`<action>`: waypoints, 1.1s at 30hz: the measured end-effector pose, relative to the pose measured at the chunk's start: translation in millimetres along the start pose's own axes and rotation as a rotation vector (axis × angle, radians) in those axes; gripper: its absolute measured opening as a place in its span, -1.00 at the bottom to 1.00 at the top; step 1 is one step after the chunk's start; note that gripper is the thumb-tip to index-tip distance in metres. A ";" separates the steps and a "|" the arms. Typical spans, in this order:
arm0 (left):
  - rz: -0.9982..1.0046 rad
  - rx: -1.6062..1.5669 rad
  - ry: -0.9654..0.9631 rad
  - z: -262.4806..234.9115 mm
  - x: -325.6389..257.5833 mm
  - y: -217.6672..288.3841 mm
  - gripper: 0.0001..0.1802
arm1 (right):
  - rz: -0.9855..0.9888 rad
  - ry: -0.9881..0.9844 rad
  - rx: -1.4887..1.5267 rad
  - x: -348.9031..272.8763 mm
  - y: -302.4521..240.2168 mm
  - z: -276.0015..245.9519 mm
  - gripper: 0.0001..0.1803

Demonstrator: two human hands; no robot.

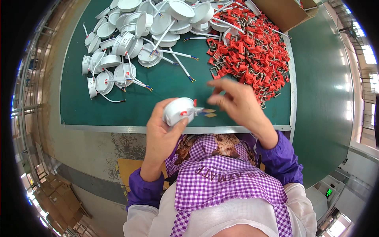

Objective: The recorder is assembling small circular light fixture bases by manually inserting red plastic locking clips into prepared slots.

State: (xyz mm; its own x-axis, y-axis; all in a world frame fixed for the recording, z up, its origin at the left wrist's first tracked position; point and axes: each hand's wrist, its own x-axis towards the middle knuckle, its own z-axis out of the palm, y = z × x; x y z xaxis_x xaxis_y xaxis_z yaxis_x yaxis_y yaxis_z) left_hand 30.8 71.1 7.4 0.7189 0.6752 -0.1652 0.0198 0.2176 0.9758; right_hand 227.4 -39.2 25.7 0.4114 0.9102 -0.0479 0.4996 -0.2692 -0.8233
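My left hand point(161, 132) grips a round white lamp housing point(178, 110) just above the near edge of the green table. A red clip shows on the housing's side and short wires stick out of it to the right. My right hand point(237, 100) hovers beside it, blurred, fingers curled close to the housing's wires; whether it pinches anything is unclear. A heap of red spring clips point(252, 51) lies just beyond my right hand.
A pile of white lamp housings with trailing wires point(134, 35) covers the far left of the green mat point(166, 83). A cardboard box point(282, 12) stands at the far right corner. The table's metal rim point(118, 128) runs along the near side.
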 end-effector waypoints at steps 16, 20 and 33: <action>-0.313 -0.811 -0.139 -7.9 9.2 -7.5 -0.46 | -0.178 0.018 -0.766 53.8 20.3 -2.7 -0.81; -0.193 -0.246 -0.090 2.5 11.1 0.3 -0.52 | -0.233 0.019 -0.624 46.3 27.4 -7.8 -0.76; -0.097 -0.140 -0.026 32.6 18.8 -1.7 -0.69 | -0.045 0.146 0.078 1.2 -12.6 -6.7 -0.87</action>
State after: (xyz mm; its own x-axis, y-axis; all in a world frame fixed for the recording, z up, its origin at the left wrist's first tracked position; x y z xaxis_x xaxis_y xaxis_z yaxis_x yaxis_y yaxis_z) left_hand 67.0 60.4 7.3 0.7363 0.6281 -0.2518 -0.0056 0.3777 0.9259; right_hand 226.7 -36.8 39.8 0.4990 0.8639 0.0678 0.4616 -0.1987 -0.8645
